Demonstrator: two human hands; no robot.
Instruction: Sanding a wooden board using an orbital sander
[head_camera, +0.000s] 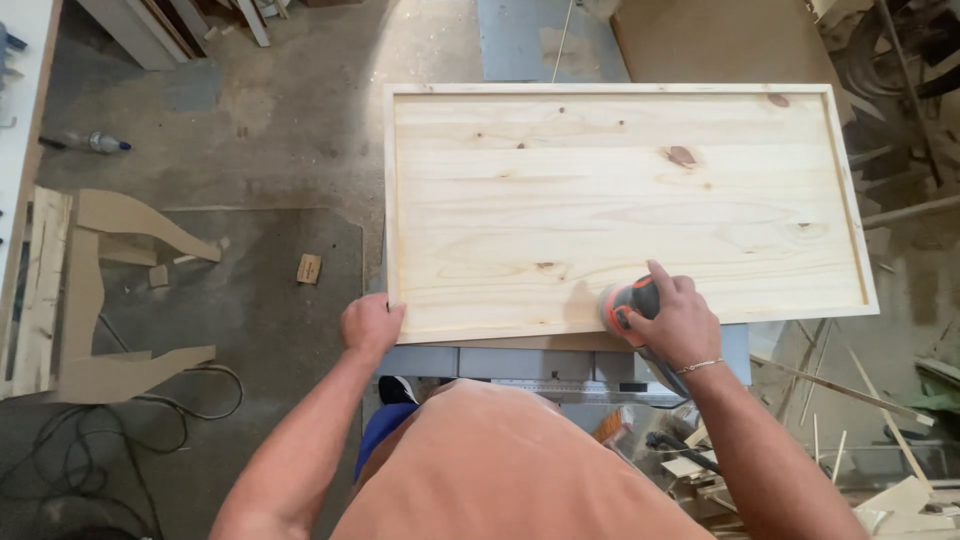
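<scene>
A large pale pine panel (600, 190) with a raised rim lies flat on a grey workbench (480, 360). My left hand (368, 325) grips the panel's near left corner. My right hand (675, 318) is closed over a small grey and orange sander (622, 300), which rests on the panel's surface close to its near edge. The sander's pad is hidden under my hand.
Curved wooden cutouts (110, 290) and a black cable (150, 420) lie on the dusty floor at left. A plastic bottle (95, 142) lies farther back. A small wood block (309, 268) sits near the panel. Offcuts and thin strips (850, 400) pile up at right.
</scene>
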